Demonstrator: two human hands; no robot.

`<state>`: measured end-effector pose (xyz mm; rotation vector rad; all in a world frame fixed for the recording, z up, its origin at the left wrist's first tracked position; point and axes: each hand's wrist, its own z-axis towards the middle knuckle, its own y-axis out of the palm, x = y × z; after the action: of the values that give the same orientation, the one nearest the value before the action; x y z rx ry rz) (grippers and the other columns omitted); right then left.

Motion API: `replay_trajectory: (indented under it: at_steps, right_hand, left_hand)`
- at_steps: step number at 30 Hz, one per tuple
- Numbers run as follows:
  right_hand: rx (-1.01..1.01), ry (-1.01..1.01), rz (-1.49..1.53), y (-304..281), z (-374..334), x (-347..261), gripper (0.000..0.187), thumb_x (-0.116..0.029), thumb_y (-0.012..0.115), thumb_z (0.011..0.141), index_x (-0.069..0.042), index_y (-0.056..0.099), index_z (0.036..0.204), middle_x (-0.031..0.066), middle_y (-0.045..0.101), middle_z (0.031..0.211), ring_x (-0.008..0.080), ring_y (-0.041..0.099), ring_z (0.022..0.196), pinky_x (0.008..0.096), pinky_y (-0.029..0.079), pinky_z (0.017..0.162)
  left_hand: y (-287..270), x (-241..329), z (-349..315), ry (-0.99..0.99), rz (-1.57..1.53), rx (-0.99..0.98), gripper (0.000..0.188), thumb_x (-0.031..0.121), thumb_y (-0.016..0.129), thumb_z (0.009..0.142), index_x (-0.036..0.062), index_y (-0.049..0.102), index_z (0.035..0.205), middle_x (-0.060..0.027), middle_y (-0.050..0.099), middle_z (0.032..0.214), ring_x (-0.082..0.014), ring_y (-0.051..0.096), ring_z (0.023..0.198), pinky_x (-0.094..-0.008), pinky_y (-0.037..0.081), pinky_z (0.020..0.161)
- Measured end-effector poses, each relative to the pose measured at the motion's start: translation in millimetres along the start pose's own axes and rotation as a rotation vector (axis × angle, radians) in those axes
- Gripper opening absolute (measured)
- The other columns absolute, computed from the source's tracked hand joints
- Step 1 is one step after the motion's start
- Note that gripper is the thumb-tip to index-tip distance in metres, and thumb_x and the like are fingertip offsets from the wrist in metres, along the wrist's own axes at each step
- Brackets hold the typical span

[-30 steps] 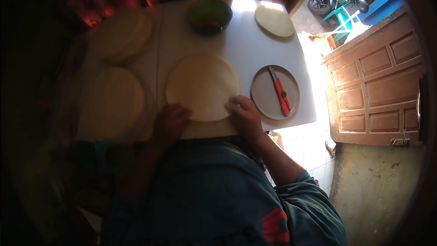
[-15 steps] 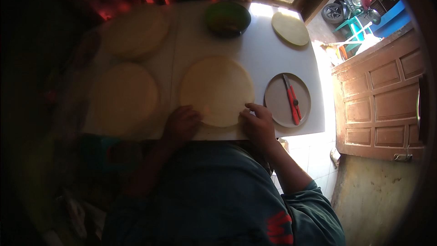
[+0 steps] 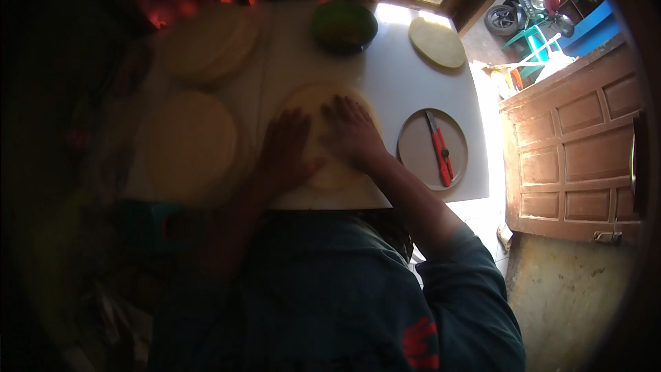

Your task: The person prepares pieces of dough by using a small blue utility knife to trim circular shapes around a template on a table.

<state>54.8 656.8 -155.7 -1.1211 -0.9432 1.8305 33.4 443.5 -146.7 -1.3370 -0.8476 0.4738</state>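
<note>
A pale round sheet (image 3: 330, 176) lies flat on the white table, in front of me; whether it is dough or some other material I cannot tell. My left hand (image 3: 288, 148) rests palm down over its left side, with fingers stretched out. Over its upper right part lies my right hand (image 3: 353, 131), also flat with the fingers extended and slightly blurred. Both hands hold nothing. To the right, a round grey plate (image 3: 416, 158) carries a red-handled utility knife (image 3: 441, 148) with its blade out.
Pale round sheets (image 3: 189, 141) lie at the left, with a stack of them (image 3: 210, 45) behind. A green bowl (image 3: 344, 27) stands at the back, and another pale disc (image 3: 438, 43) at the far right corner. Beyond the table's right edge is a brown panelled door (image 3: 571, 151).
Both hands have moved from the near edge of the round sheet forward onto its surface. Their curled fingers are now spread flat.
</note>
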Motion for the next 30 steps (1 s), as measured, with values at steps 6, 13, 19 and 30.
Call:
replay_trajectory:
  at_steps: [6, 13, 19, 30]
  right_hand:
    - [-0.208, 0.046, -0.079, -3.2, 3.1, 1.1, 0.077, -0.057, 0.054, 0.095, -0.007, 0.042, 0.154, 0.0261, 0.03, 0.162, 0.0419, 0.022, 0.153, 0.0528, 0.012, 0.126]
    - [-0.218, 0.008, -0.053, 1.1, -3.6, 0.3, 0.079, -0.06, 0.051, 0.095, -0.009, 0.042, 0.154, 0.0261, 0.03, 0.162, 0.0436, 0.022, 0.153, 0.0535, 0.014, 0.125]
    - [-0.001, 0.068, 0.175, -24.5, -15.2, 3.6, 0.068, -0.043, 0.066, 0.092, -0.008, 0.049, 0.148, 0.0236, 0.041, 0.154, 0.0417, 0.035, 0.146, 0.0498, 0.026, 0.122]
    - [0.0, 0.846, -0.167, -113.7, -109.1, 104.4, 0.041, -0.027, 0.078, 0.084, -0.001, 0.069, 0.114, 0.018, 0.066, 0.108, 0.0339, 0.065, 0.101, 0.0454, 0.051, 0.089]
  left_hand:
    - [23.0, -7.8, -8.7, 0.034, 0.02, 0.138, 0.098, 0.056, 0.071, 0.084, -0.0034, 0.034, 0.152, -0.0287, 0.031, 0.159, -0.0464, 0.025, 0.149, -0.0599, 0.018, 0.121]
    - [26.3, -10.4, -3.8, 0.075, 0.044, 0.116, 0.101, 0.057, 0.07, 0.085, -0.0043, 0.029, 0.155, -0.0284, 0.028, 0.161, -0.0474, 0.022, 0.151, -0.0605, 0.016, 0.122]
    - [3.0, 2.0, -0.3, -0.037, 0.051, -0.062, 0.102, 0.055, 0.07, 0.085, -0.0039, 0.026, 0.156, -0.029, 0.024, 0.162, -0.0462, 0.017, 0.153, -0.0594, 0.014, 0.123]
    - [-1.7, 22.3, 10.3, 0.111, 0.03, -0.062, 0.097, 0.047, 0.077, 0.081, 0.0008, 0.034, 0.154, -0.029, 0.026, 0.161, -0.0482, 0.02, 0.15, -0.0575, 0.015, 0.124]
